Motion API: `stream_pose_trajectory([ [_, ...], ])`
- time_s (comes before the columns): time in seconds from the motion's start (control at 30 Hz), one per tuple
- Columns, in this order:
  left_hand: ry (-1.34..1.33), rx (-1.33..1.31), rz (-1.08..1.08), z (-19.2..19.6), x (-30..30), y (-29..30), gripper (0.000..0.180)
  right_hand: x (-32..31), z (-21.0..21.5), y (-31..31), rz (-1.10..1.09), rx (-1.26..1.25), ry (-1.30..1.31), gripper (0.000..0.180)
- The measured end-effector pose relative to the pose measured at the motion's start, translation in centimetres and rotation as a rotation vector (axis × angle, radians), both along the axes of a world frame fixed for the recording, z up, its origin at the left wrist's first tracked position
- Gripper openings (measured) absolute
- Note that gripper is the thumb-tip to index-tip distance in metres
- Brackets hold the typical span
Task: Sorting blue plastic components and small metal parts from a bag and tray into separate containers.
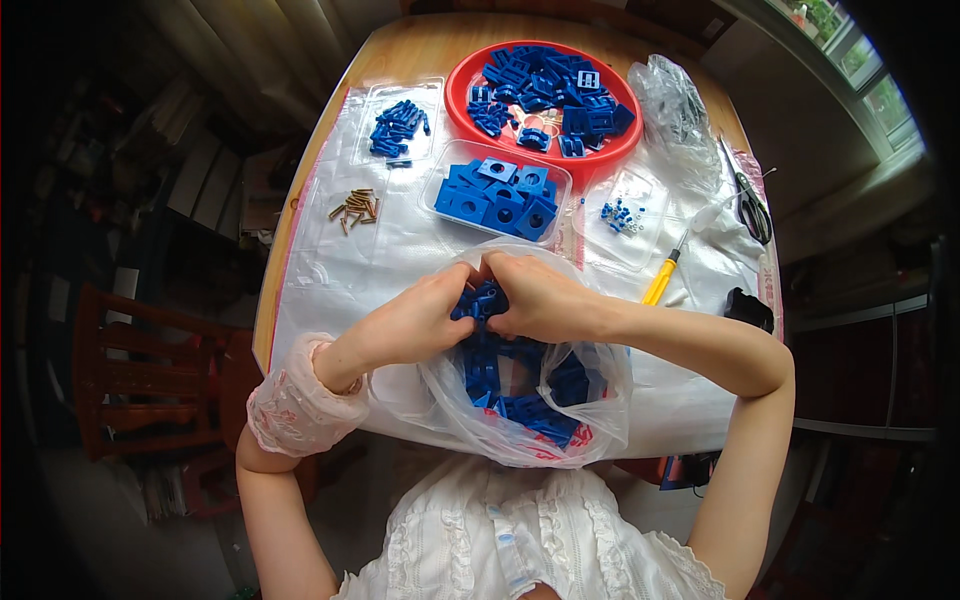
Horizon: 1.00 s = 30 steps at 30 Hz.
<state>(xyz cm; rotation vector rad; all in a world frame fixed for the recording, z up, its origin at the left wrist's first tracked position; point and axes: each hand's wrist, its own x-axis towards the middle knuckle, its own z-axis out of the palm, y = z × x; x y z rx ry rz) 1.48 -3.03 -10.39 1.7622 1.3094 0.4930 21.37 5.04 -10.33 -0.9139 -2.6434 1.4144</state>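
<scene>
Both hands meet over the far side of a translucent plastic bag full of blue plastic parts. Between them is a blue plastic part, mostly covered by the fingers. My left hand grips it from the left, thumb and fingers closed. From the right, my right hand curls round the same part, its fingers bent and the thumb pressed in. The part's full shape is hidden. Just beyond the hands stands a clear tray of blue square plates with round holes.
A red basin of blue parts stands at the back, beside crumpled clear plastic. Small blue pieces and brass screws lie left. Tiny fittings, a yellow-handled screwdriver and black-handled scissors lie right.
</scene>
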Motion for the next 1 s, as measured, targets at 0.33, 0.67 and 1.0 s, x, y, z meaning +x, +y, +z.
stream_pose_trajectory([
  [0.33, -1.107, -0.757, 0.110, 0.0, 0.6, -0.2, 0.054, 1.0, 3.9, -1.3, -0.028, 0.054, 0.029, 0.048],
  [0.67, -1.312, -0.756, 0.633, -0.3, 3.9, -1.8, 0.042, 1.4, 4.5, -1.4, 0.100, 0.132, 0.147, 0.033],
  [1.0, -1.483, -0.783, 0.462, -1.9, 3.7, -1.8, 0.031, 1.1, 6.5, -1.5, 0.043, -0.073, 0.272, 0.020],
])
